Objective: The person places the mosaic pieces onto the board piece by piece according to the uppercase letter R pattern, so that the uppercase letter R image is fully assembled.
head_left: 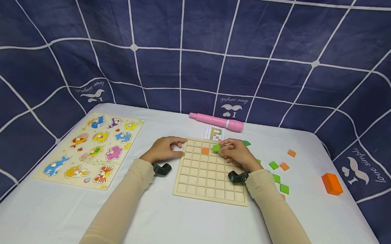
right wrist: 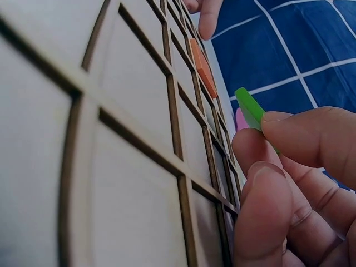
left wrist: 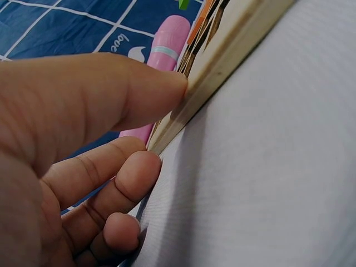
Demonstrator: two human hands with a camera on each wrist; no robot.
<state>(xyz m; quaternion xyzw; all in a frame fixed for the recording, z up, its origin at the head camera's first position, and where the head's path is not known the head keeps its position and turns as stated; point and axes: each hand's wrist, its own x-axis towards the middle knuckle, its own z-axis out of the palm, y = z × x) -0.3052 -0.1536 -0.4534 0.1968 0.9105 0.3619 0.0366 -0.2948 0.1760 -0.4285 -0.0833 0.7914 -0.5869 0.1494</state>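
The green square tile (head_left: pixel 216 148) is up over the far part of the wooden grid board (head_left: pixel 198 173). It leans on a slant, just above the wood. The right hand (head_left: pixel 237 153) pinches it between the thumb and fingers. The grid board is a flat tray cut into many small square pockets. One orange square tile (head_left: pixel 205 151) sits in a pocket near the far edge, left of the green one. The left hand (head_left: pixel 167 149) does not grasp anything. Its thumb touches the board's left side, and its other fingers bend loosely by the far left corner.

Just past the board lies a picture card (head_left: pixel 214 132) with green and orange squares on it. Behind that is a fat pink stick (head_left: pixel 216 121) with a pale band. To the right are loose green tiles (head_left: pixel 284 188) and loose orange tiles (head_left: pixel 291 153), and farther right is an orange block (head_left: pixel 332 184).

On the left is a sea animal puzzle board (head_left: pixel 65 183). Bright animals with little knobs sit in it, like a blue whale (head_left: pixel 54 166) and a red crab (head_left: pixel 103 174). Everything lies on a white surface (head_left: pixel 181 227).
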